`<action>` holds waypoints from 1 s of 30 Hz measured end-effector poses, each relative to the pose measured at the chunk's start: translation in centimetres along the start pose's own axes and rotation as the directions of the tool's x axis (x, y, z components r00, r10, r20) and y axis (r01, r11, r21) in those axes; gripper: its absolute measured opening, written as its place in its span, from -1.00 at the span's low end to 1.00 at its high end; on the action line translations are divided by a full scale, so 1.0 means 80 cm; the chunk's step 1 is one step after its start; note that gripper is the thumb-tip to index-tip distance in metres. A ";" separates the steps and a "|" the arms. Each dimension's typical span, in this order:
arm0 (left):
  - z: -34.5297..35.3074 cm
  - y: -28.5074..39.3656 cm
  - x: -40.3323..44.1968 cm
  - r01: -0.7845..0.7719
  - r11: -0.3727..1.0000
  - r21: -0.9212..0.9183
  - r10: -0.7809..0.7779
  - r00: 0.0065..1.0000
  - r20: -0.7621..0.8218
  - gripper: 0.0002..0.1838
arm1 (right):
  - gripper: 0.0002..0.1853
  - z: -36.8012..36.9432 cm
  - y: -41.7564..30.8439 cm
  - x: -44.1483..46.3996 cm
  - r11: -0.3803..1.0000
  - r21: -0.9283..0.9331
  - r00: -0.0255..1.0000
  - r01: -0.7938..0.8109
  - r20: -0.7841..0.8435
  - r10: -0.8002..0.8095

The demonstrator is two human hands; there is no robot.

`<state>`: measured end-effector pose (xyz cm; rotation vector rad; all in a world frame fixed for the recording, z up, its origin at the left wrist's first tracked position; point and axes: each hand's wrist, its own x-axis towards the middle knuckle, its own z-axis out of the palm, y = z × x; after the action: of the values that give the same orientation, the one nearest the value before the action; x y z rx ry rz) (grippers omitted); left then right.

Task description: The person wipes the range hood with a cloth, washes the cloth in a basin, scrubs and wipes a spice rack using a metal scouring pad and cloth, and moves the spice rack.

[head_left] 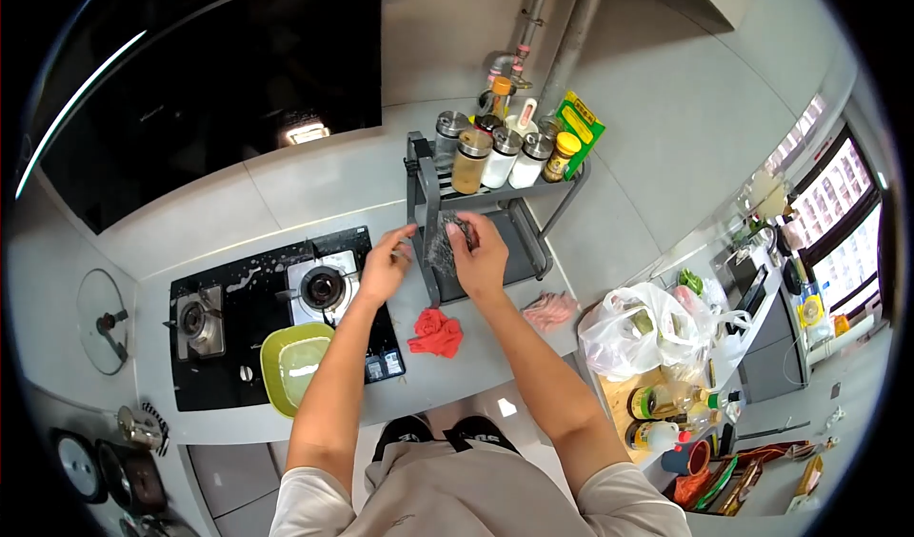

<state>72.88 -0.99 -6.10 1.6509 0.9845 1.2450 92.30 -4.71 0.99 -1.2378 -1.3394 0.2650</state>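
Note:
My right hand (481, 256) pinches a dark grey, mesh-like scouring pad (442, 249) in front of the spice rack (519, 247). To its left, my left hand (386, 263) hovers near the rack's left post with its fingers apart and nothing visible in them. Jars and bottles, among them a jar of white powder (502, 159), stand on the upper shelf. Below my hands a crumpled red cloth (435, 333) lies on the counter. A pink cloth (550, 311) lies to the right of my right forearm.
The black gas stove (257, 280) is wet in places. A green basin (273, 370) holding liquid sits on its front edge, partly behind my left forearm. White plastic bags (628, 332) and several bottles (657, 402) stand on the right counter. A glass lid (95, 323) is at far left.

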 end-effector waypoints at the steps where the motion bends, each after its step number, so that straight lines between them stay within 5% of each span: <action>1: 0.010 0.005 -0.004 0.022 0.997 0.074 -0.021 1.000 -0.013 -0.48 | -0.77 0.007 -0.018 0.014 0.994 -0.038 0.995 0.102 -0.008 -0.102; 3: 0.029 -0.014 -0.001 -0.008 0.985 0.174 0.021 0.997 -0.073 -0.51 | -0.74 0.026 -0.050 0.051 0.953 -0.108 0.955 0.282 -0.060 -0.289; 6: 0.054 -0.026 0.029 -0.108 0.931 0.349 0.164 0.977 -0.135 -0.58 | -0.76 0.051 -0.054 0.085 0.891 -0.287 0.931 0.352 0.011 -0.364; 7: 0.057 -0.016 0.033 0.023 0.975 0.222 0.006 0.991 -0.132 -0.63 | -0.78 0.050 -0.051 0.079 0.881 -0.308 0.929 0.359 0.024 -0.370; 8: 0.054 -0.013 0.036 0.016 0.977 0.213 0.011 0.992 -0.127 -0.63 | -0.78 0.049 -0.049 0.070 0.876 -0.319 0.927 0.361 0.023 -0.374; 10: 0.052 -0.018 0.042 0.075 0.927 0.368 -0.032 0.992 -0.120 -0.68 | -0.78 0.045 -0.048 0.052 0.857 -0.245 0.889 0.453 0.045 -0.456; 15: 0.051 0.000 0.037 0.065 0.959 0.277 -0.029 0.991 -0.132 -0.76 | -0.88 0.071 -0.063 0.109 0.809 -0.408 0.901 0.423 0.097 -0.423; 30: 0.050 -0.019 0.040 0.056 0.926 0.374 -0.004 0.990 -0.138 -0.82 | -0.86 0.045 -0.044 0.059 0.819 -0.348 0.883 0.456 0.064 -0.464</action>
<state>77.27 1.90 -7.13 1.8499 1.3989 1.2120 89.07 -0.70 5.54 -1.1545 -1.6680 -0.3531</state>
